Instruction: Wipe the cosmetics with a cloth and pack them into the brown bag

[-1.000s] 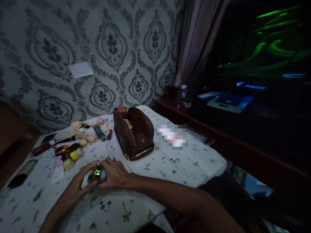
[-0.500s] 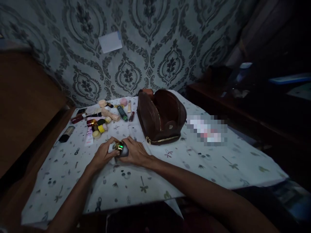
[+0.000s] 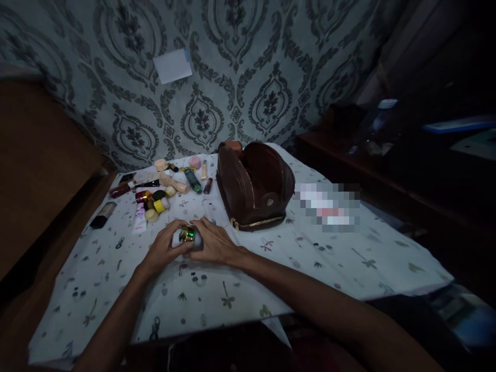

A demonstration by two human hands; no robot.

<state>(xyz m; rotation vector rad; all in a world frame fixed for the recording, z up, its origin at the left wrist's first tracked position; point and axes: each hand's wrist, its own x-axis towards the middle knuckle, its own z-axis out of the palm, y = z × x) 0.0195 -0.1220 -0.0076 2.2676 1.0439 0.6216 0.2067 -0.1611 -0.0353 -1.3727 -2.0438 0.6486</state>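
Between my two hands lies a small cosmetic bottle (image 3: 188, 234), with a pale left end, a shiny gold band and a grey right end. My left hand (image 3: 163, 249) is closed around the pale end, thumb along the near side. Fingers of my right hand (image 3: 215, 243) wrap the grey end, covering much of it. Both hands are low over the patterned white cloth, in front of a brown cosmetic bag (image 3: 253, 194). The bag stands with its top unzipped and gaping.
Left of the bag lie several cosmetics: a green tube (image 3: 192, 180), a beige bottle (image 3: 174, 183), a yellow-banded jar (image 3: 159, 205), a pink-white tube (image 3: 140, 219). A black-capped bottle (image 3: 104, 215) lies farther left. Wallpapered wall (image 3: 232, 93) rises behind; a blurred patch (image 3: 327, 206) is right.
My hands keep hold of the bottle, its grey end now showing less beside the right fingers. The whole view has shifted slightly; the bag and the other cosmetics stay in place.
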